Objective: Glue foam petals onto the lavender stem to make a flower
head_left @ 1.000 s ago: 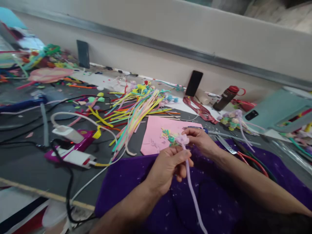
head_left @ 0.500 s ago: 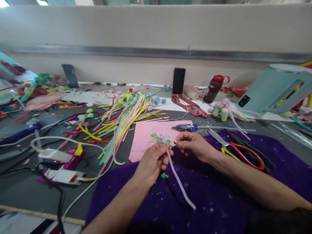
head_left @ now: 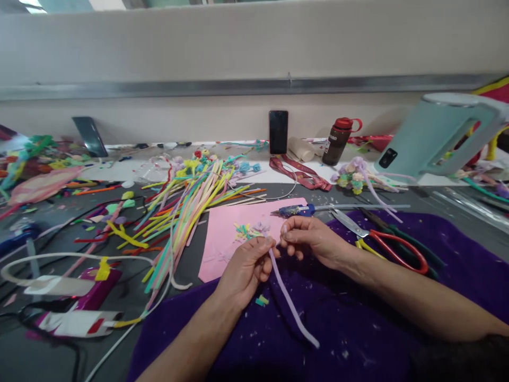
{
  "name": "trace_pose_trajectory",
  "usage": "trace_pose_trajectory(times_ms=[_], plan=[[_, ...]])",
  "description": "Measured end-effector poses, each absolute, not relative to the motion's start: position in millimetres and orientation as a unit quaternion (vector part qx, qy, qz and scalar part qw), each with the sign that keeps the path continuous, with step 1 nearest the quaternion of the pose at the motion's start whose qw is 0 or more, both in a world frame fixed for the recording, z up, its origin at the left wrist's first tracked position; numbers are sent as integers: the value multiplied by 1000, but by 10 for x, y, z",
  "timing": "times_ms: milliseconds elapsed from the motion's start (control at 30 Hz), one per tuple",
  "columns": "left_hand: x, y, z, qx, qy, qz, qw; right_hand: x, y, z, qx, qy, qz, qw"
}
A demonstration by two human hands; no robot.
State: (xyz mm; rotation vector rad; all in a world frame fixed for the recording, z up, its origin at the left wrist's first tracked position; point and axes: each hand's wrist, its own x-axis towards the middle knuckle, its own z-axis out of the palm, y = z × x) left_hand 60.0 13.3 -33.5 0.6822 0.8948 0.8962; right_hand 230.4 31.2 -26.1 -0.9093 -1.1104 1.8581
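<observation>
A lilac pipe cleaner point(head_left: 293, 307) is pinched in my left hand point(head_left: 243, 273), its long free end hanging down over the purple cloth point(head_left: 342, 329). Just past those fingertips shows a small curled lilac piece point(head_left: 261, 228); whether it joins the pipe cleaner I cannot tell. Close beside, thumb and fingers of my right hand point(head_left: 308, 237) are closed together, and what they hold, if anything, is too small to make out. Beneath lies a pink sheet point(head_left: 218, 225) with yellow and green snippets point(head_left: 243, 231) on it.
Red-handled scissors point(head_left: 392, 246) and a blue pointed tool point(head_left: 295, 210) lie right of the pink sheet. Many coloured pipe cleaners point(head_left: 186, 217) spread to the left, near a power strip point(head_left: 95, 289) with cables. Behind stand a phone point(head_left: 278, 132), bottle point(head_left: 337, 142) and kettle point(head_left: 425, 140).
The whole view has shifted slightly, so the table things appear further left. My right hand's fingers have curled more closed beside the left; the left still grips the pipe cleaner.
</observation>
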Motion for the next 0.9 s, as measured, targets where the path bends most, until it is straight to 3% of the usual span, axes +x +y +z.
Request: trace_pose_trajectory(times_ms=[467, 900], plan=[[542, 69, -405, 310, 430, 387, 754, 2323, 377, -384, -347, -364, 781, 371], [546, 30, -391, 324, 436, 392, 743, 2289, 293, -326, -389, -430, 716, 388]])
